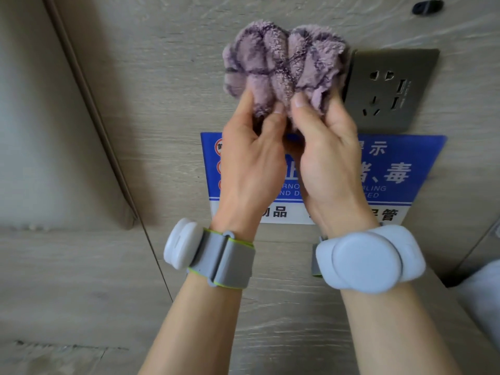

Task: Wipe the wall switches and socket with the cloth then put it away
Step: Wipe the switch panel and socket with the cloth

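A fluffy purple cloth (pixel 284 66) with darker stripes is bunched up against the wood-grain wall, held from below by both hands. My left hand (pixel 251 158) pinches its lower left part and my right hand (pixel 327 158) grips its lower right part. A dark grey socket plate (pixel 389 90) with plug holes and USB ports sits on the wall just right of the cloth; the cloth's right edge touches or overlaps its left edge. No wall switches are visible; the cloth may cover one.
A blue and white sign (pixel 400 171) with Chinese text is fixed below the socket, partly behind my hands. A beige padded panel (pixel 54 131) stands at the left. A small black clip (pixel 427 6) sits at the top right. Both wrists wear grey bands.
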{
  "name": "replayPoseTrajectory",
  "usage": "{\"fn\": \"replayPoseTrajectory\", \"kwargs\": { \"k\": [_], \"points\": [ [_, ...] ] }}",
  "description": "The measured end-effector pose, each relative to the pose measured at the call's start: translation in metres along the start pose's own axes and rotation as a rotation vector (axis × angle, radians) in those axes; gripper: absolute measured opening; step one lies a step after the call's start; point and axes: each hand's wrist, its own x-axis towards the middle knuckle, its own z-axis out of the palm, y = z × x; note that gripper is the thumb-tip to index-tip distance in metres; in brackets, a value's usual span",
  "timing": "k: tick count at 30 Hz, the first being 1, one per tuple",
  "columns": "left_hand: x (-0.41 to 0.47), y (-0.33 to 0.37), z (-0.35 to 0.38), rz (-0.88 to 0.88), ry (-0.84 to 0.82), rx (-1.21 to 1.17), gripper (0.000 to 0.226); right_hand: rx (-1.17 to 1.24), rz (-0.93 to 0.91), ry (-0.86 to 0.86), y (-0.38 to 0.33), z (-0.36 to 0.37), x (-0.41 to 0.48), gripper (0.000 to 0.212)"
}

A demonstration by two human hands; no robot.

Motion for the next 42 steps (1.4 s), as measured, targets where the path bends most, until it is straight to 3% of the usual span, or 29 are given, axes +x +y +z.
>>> {"fn": "replayPoseTrajectory", "kwargs": {
  "k": [4, 9, 14, 20, 22, 26, 31, 36, 42],
  "points": [
    [-0.002, 0.003, -0.001, -0.02, 0.069, -0.019, 0.017, -0.203, -0.039, -0.025, 0.0, 0.006, -0.004, 0.041],
    [-0.009, 0.006, 0.014, 0.01, -0.038, 0.007, 0.012, -0.064, -0.043, 0.107, -0.006, -0.01, -0.003, 0.035],
    [-0.006, 0.0, 0.002, -0.015, 0.213, -0.043, 0.018, -0.162, -0.015, 0.024, 0.002, 0.005, -0.005, 0.027],
    [-0.017, 0.005, 0.026, -0.015, 0.016, 0.108, 0.012, -0.076, -0.087, 0.269, -0.009, -0.019, 0.001, 0.038],
    [-0.018, 0.005, 0.022, -0.016, 0.099, 0.071, 0.01, -0.109, -0.085, 0.251, -0.006, -0.016, -0.002, 0.03],
    [-0.012, 0.004, 0.009, -0.057, 0.31, 0.001, 0.034, -0.198, -0.041, 0.105, 0.001, -0.003, -0.005, 0.021],
    [-0.02, 0.005, 0.025, -0.059, 0.151, 0.1, 0.026, -0.179, -0.119, 0.307, -0.003, -0.021, 0.0, 0.022],
    [-0.009, -0.002, 0.007, -0.037, 0.257, -0.048, 0.022, -0.275, -0.102, 0.104, 0.0, -0.001, -0.003, 0.021],
    [-0.014, 0.006, 0.016, -0.008, -0.008, 0.004, 0.009, -0.246, -0.183, 0.259, -0.004, -0.015, 0.004, 0.017]
  ]
}}
